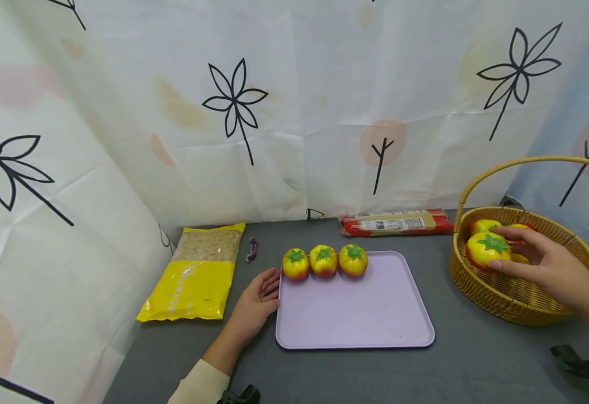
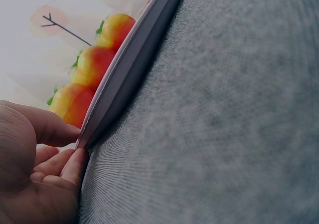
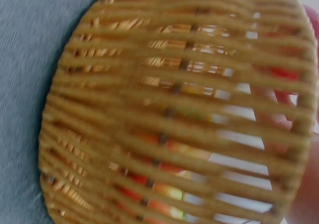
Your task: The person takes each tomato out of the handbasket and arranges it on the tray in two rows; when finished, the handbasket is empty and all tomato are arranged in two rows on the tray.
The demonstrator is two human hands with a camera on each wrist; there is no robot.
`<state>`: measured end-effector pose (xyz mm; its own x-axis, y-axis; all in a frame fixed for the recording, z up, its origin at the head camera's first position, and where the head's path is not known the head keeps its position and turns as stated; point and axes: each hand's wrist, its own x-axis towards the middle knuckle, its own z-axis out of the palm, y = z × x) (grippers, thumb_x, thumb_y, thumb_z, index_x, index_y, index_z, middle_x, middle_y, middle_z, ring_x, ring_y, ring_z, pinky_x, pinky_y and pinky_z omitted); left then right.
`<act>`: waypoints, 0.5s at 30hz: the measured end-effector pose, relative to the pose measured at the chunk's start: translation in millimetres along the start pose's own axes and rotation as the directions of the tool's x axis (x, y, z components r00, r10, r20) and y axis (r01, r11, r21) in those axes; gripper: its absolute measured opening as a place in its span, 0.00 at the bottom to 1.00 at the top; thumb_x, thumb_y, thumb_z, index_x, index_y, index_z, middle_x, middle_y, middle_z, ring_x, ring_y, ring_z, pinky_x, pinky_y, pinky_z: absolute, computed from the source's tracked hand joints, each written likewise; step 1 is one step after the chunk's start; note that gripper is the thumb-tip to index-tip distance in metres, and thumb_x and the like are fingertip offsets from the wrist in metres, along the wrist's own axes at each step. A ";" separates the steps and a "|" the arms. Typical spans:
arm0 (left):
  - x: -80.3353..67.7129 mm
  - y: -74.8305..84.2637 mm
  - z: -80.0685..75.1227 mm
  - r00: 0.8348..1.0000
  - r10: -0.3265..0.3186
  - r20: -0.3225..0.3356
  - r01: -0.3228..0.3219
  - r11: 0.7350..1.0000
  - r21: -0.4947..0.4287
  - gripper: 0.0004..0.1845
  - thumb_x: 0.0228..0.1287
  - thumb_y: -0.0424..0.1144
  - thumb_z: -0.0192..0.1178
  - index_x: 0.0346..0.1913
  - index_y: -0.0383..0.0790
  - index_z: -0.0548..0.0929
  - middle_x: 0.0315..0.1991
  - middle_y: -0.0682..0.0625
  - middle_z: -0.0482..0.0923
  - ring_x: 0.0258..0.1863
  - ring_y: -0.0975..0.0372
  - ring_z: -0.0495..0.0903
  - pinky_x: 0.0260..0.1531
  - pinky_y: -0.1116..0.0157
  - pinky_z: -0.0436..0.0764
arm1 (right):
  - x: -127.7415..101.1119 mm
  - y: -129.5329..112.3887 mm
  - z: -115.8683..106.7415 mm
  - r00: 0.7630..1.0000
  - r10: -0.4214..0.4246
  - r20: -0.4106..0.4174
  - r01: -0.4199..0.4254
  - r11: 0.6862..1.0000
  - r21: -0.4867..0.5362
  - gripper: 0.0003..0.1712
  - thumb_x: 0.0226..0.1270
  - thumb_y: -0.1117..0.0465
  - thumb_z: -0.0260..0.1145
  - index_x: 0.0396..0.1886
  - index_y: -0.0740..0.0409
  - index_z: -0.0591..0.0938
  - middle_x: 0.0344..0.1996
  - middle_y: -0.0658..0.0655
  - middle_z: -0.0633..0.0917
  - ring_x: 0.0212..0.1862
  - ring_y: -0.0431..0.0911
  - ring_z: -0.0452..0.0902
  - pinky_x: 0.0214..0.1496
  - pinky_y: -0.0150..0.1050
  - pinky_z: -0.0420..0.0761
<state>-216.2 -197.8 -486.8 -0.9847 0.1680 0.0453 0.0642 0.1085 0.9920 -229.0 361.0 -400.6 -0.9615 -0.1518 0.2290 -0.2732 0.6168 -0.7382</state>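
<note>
My right hand (image 1: 552,261) holds a yellow-and-red tomato (image 1: 482,250) with a green star-shaped top, between thumb and fingers, over the wicker basket (image 1: 506,300). More tomatoes lie inside the basket, partly hidden by the hand. Through the weave (image 3: 124,119), the right wrist view gives only blurred glimpses of them. At the left edge of the lilac tray (image 1: 355,314) is my left hand (image 1: 255,300), pinching the rim (image 2: 107,87) between thumb and fingers in the left wrist view. Three tomatoes (image 1: 323,261) stand in a row along the tray's far left side.
A yellow bag of pasta (image 1: 193,286) lies left of the tray, with a small purple-wrapped sweet (image 1: 251,250) beside it. Behind the tray lies a long red packet (image 1: 395,223) against the patterned curtain (image 1: 319,112). The basket's tall handle (image 1: 526,161) arches over its opening.
</note>
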 end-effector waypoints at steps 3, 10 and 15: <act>-0.4 0.8 0.7 1.000 -0.007 -0.005 0.007 1.000 -0.006 0.39 0.71 0.19 0.60 0.83 0.26 0.61 0.80 0.33 0.66 0.78 0.43 0.68 0.73 0.49 0.70 | 0.9 -5.4 3.8 1.000 -0.001 -0.014 0.001 1.000 0.017 0.36 0.77 0.63 0.74 0.76 0.68 0.67 0.64 0.40 0.70 0.54 0.27 0.69 0.43 0.19 0.79; -0.6 0.6 -1.0 1.000 -0.008 0.008 0.008 1.000 0.016 0.39 0.71 0.20 0.60 0.83 0.27 0.60 0.80 0.34 0.65 0.78 0.43 0.68 0.72 0.53 0.72 | 6.8 -20.0 14.9 1.000 -0.003 0.017 0.002 0.998 0.056 0.38 0.78 0.61 0.73 0.80 0.64 0.66 0.70 0.60 0.68 0.56 0.28 0.71 0.43 0.23 0.83; -0.1 1.1 -1.0 1.000 -0.015 0.004 0.015 1.000 0.016 0.39 0.71 0.20 0.60 0.83 0.27 0.60 0.80 0.35 0.65 0.78 0.44 0.68 0.72 0.53 0.72 | 11.6 -32.3 24.4 0.998 0.018 0.061 -0.021 0.999 0.049 0.42 0.79 0.57 0.73 0.82 0.63 0.64 0.75 0.69 0.66 0.65 0.55 0.69 0.46 0.19 0.78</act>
<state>-216.2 -198.7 -485.7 -0.9849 0.1706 0.0299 0.0520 0.1269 0.9905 -232.0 320.5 -389.6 -0.9661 -0.1882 0.1766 -0.2545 0.5815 -0.7727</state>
